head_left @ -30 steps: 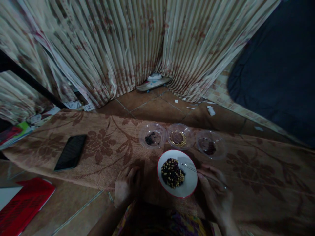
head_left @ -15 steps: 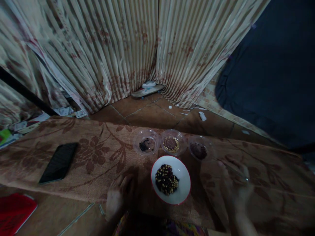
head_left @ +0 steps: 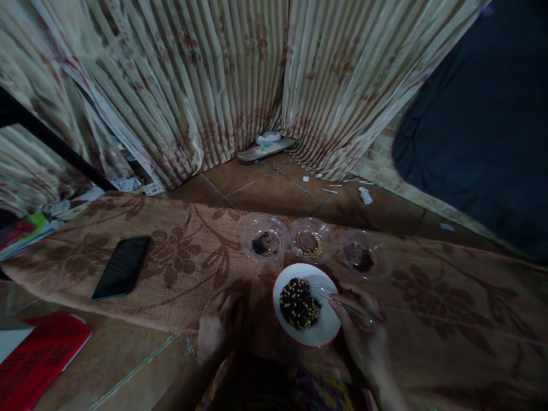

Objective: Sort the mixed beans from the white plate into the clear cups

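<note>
My right hand (head_left: 363,325) grips a pair of slim metal tweezers (head_left: 342,303), whose tips reach into a white bowl (head_left: 327,328) with a red rim. Inside the bowl lies a heap of mixed black, yellow and dark beans (head_left: 299,305), just left of the tips. Left of the bowl, my left hand (head_left: 220,322) rests on the cloth with its fingers curled in; nothing shows in it. Behind the bowl stand three clear plastic cups: a left cup (head_left: 278,225) with black beans, a middle cup (head_left: 327,228) with yellow ones, and a right cup (head_left: 381,260) with dark red ones.
A dark phone (head_left: 122,268) lies at left on the brown patterned tablecloth (head_left: 180,302). On the tiled floor beyond are a skateboard (head_left: 265,149) and small white scraps (head_left: 365,196). Striped curtains (head_left: 222,85) hang behind, and a red bag (head_left: 47,354) lies lower left.
My right hand has moved left with the tweezers, from beside the right cup to over the bowl. My left hand stays on the cloth. The whole view has shifted slightly.
</note>
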`<act>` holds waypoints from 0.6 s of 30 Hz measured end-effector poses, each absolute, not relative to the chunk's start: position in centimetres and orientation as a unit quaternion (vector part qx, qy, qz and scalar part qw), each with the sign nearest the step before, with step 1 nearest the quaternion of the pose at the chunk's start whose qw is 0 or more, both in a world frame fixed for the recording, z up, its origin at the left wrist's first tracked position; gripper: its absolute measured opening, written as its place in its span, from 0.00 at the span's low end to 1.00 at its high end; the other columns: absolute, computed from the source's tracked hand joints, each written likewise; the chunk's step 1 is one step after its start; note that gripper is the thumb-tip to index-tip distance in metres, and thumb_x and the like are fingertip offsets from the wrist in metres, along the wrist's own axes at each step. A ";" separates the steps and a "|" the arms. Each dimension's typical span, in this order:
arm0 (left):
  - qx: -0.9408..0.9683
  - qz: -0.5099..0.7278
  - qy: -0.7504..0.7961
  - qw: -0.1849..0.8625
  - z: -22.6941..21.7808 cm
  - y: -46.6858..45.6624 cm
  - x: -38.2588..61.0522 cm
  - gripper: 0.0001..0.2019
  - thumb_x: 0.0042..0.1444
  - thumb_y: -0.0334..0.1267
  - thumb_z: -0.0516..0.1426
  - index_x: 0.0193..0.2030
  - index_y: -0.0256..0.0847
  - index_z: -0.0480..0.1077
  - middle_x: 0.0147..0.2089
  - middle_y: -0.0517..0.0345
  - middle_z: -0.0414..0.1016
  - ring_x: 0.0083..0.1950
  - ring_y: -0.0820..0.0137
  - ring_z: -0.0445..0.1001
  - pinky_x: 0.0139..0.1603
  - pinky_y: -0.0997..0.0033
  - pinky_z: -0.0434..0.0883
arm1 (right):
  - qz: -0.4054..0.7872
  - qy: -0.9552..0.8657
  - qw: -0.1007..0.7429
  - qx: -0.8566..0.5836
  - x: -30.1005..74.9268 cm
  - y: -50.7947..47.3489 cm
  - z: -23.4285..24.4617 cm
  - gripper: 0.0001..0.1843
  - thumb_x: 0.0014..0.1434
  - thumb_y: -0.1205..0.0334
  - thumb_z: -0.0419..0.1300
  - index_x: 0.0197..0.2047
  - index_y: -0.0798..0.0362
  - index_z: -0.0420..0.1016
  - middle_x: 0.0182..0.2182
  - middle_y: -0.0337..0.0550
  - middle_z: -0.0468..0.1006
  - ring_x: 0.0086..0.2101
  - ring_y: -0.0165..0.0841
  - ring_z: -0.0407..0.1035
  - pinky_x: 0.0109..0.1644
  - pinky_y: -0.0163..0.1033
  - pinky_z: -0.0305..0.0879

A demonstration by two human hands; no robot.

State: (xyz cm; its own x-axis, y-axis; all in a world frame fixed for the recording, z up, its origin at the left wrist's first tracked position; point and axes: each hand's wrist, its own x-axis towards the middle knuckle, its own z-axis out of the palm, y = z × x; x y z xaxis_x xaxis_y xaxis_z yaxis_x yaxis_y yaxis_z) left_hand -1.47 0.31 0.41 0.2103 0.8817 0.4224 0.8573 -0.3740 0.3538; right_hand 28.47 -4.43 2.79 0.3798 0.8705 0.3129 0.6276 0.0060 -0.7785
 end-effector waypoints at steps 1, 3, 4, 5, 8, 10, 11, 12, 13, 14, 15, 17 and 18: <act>0.778 0.284 0.560 0.022 0.5 0.3 -1.4 0.11 0.67 0.38 0.51 0.42 0.44 0.75 0.39 0.54 0.80 0.38 0.66 0.79 0.42 0.67 0.74 | 0.131 -0.543 0.456 -0.693 28.4 -4.4 2.8 0.13 0.59 0.46 0.64 0.36 0.43 0.86 0.49 0.46 0.78 0.51 0.44 0.69 0.52 0.52 0.68; 0.778 0.281 0.561 0.025 0.6 0.3 -1.4 0.11 0.67 0.38 0.51 0.42 0.44 0.75 0.39 0.54 0.80 0.38 0.66 0.78 0.41 0.67 0.74 | 0.129 -0.547 0.451 -0.693 28.4 -4.3 2.9 0.13 0.59 0.46 0.64 0.36 0.43 0.85 0.49 0.46 0.78 0.51 0.43 0.69 0.53 0.52 0.68; 0.778 0.280 0.561 0.026 0.6 0.3 -1.4 0.11 0.67 0.38 0.51 0.41 0.44 0.75 0.38 0.54 0.80 0.37 0.66 0.78 0.42 0.67 0.74 | 0.127 -0.548 0.450 -0.693 28.3 -4.3 2.9 0.13 0.59 0.46 0.64 0.36 0.43 0.85 0.49 0.46 0.78 0.51 0.43 0.69 0.53 0.52 0.67; 0.778 0.281 0.562 0.027 0.6 0.2 -1.4 0.11 0.67 0.38 0.52 0.41 0.44 0.75 0.38 0.54 0.80 0.37 0.66 0.78 0.42 0.67 0.74 | 0.122 -0.550 0.450 -0.693 28.2 -4.3 2.9 0.13 0.60 0.46 0.63 0.36 0.44 0.85 0.49 0.46 0.78 0.51 0.43 0.69 0.54 0.52 0.67; 0.778 0.279 0.562 0.028 0.5 0.2 -1.5 0.10 0.66 0.38 0.52 0.41 0.43 0.75 0.39 0.54 0.80 0.37 0.66 0.78 0.41 0.66 0.74 | 0.106 -0.556 0.451 -0.691 28.2 -4.4 2.8 0.13 0.60 0.47 0.63 0.36 0.44 0.85 0.48 0.46 0.79 0.50 0.43 0.69 0.54 0.51 0.66; 0.779 0.279 0.560 0.028 0.4 0.1 -1.5 0.10 0.67 0.38 0.52 0.42 0.43 0.75 0.39 0.54 0.80 0.38 0.66 0.78 0.41 0.66 0.74 | 0.099 -0.561 0.449 -0.689 28.2 -4.4 2.8 0.13 0.61 0.47 0.63 0.36 0.44 0.85 0.48 0.45 0.79 0.50 0.43 0.69 0.54 0.51 0.66; 0.779 0.280 0.560 0.028 0.4 0.1 -1.5 0.10 0.67 0.38 0.52 0.42 0.43 0.75 0.39 0.54 0.80 0.38 0.66 0.78 0.41 0.66 0.74 | 0.094 -0.563 0.449 -0.687 28.3 -4.5 2.7 0.13 0.61 0.47 0.63 0.36 0.44 0.85 0.48 0.45 0.79 0.50 0.42 0.69 0.53 0.51 0.66; 0.779 0.281 0.559 0.029 0.4 0.1 -1.5 0.10 0.67 0.38 0.52 0.42 0.43 0.75 0.38 0.54 0.80 0.38 0.66 0.78 0.41 0.67 0.74 | 0.091 -0.565 0.449 -0.687 28.3 -4.5 2.7 0.13 0.61 0.47 0.63 0.36 0.44 0.85 0.48 0.45 0.79 0.50 0.42 0.69 0.53 0.51 0.66; 0.779 0.283 0.559 0.029 0.4 0.1 -1.5 0.10 0.67 0.38 0.52 0.42 0.43 0.75 0.38 0.54 0.80 0.38 0.66 0.78 0.41 0.67 0.74 | 0.089 -0.566 0.448 -0.686 28.3 -4.5 2.6 0.13 0.61 0.47 0.62 0.36 0.44 0.85 0.48 0.45 0.79 0.50 0.42 0.69 0.53 0.50 0.66; 0.779 0.285 0.559 0.029 0.3 0.1 -1.5 0.10 0.67 0.38 0.52 0.42 0.43 0.75 0.38 0.55 0.80 0.38 0.66 0.78 0.41 0.67 0.74 | 0.090 -0.568 0.447 -0.686 28.4 -4.6 2.5 0.13 0.61 0.48 0.62 0.36 0.44 0.85 0.48 0.45 0.79 0.50 0.42 0.69 0.53 0.50 0.66; 0.778 0.287 0.558 0.028 0.3 0.1 -1.5 0.10 0.67 0.38 0.52 0.42 0.43 0.75 0.38 0.55 0.80 0.38 0.66 0.78 0.41 0.67 0.74 | 0.092 -0.568 0.447 -0.685 28.4 -4.6 2.4 0.12 0.62 0.48 0.62 0.36 0.44 0.85 0.48 0.45 0.79 0.50 0.42 0.69 0.52 0.50 0.66; 0.779 0.290 0.556 0.024 0.2 0.2 -1.5 0.09 0.66 0.37 0.52 0.42 0.43 0.75 0.38 0.54 0.80 0.38 0.66 0.78 0.41 0.67 0.74 | 0.096 -0.569 0.449 -0.683 28.4 -4.6 2.3 0.12 0.62 0.49 0.63 0.36 0.44 0.84 0.48 0.45 0.79 0.50 0.42 0.69 0.52 0.49 0.67; 0.780 0.291 0.554 0.022 0.2 0.2 -1.6 0.09 0.66 0.37 0.53 0.42 0.43 0.75 0.38 0.54 0.80 0.38 0.66 0.78 0.41 0.67 0.74 | 0.098 -0.570 0.450 -0.680 28.4 -4.6 2.2 0.11 0.62 0.49 0.63 0.36 0.44 0.84 0.48 0.45 0.79 0.49 0.42 0.69 0.52 0.49 0.67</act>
